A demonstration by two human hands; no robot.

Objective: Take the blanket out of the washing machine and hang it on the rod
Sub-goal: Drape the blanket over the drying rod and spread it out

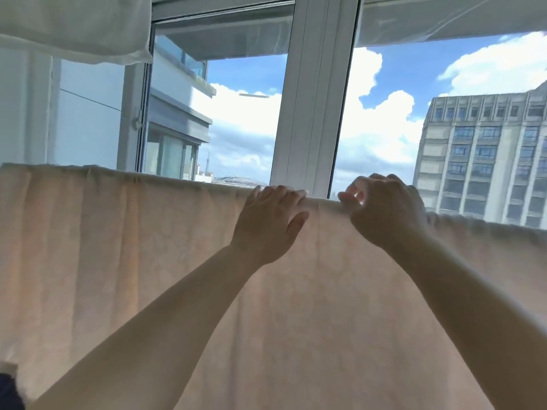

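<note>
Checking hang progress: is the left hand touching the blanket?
Touching. The head view shows the left hand lying flat on the blanket at its top fold, fingers curled over the edge, with no gap visible.

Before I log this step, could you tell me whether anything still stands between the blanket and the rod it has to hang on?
Nothing visible does. The blanket is already draped over the line where the rod must be, which it hides. The left hand lies flat on its top fold; the right hand pinches the fold beside it.
</note>
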